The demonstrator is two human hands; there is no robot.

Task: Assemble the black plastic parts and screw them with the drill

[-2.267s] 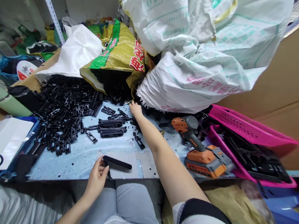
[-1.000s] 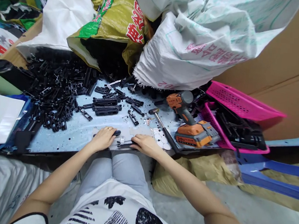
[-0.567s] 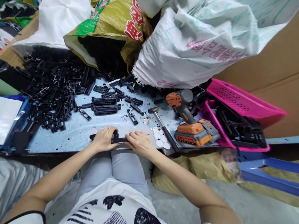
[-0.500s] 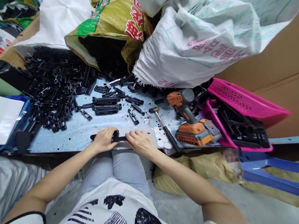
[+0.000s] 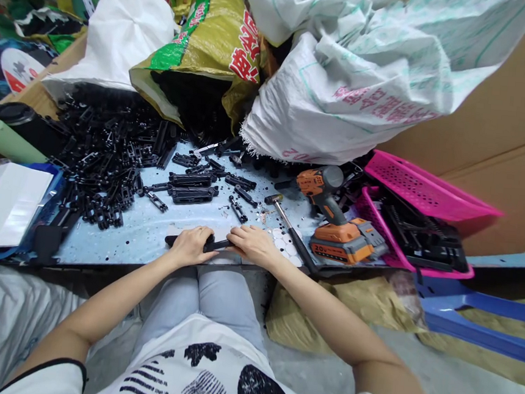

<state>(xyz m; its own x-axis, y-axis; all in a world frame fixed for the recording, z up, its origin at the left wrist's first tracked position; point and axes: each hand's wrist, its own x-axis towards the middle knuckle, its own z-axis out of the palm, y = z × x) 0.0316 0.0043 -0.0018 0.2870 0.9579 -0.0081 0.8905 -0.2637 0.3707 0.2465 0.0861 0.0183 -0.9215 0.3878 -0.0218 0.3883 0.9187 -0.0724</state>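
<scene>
My left hand is closed around a long black part at the front edge of the blue work surface. My right hand grips the same part's right end, its fingers curled over it. The part lies low and roughly level between both hands, and its left end sticks out past my left fingers. Just beyond my hands, several black hinge-like pieces lie on the surface. To the right of my right hand are a hammer and several white round discs.
An orange and grey cordless power tool stands at the right, beside a pink basket of black parts. A large heap of black parts covers the left. Behind stand a yellow-green sack and a white sack.
The view has shifted slightly, so the bench things appear a little further right and lower. Both hands keep hold of the black part, with the fingers slightly repositioned.
</scene>
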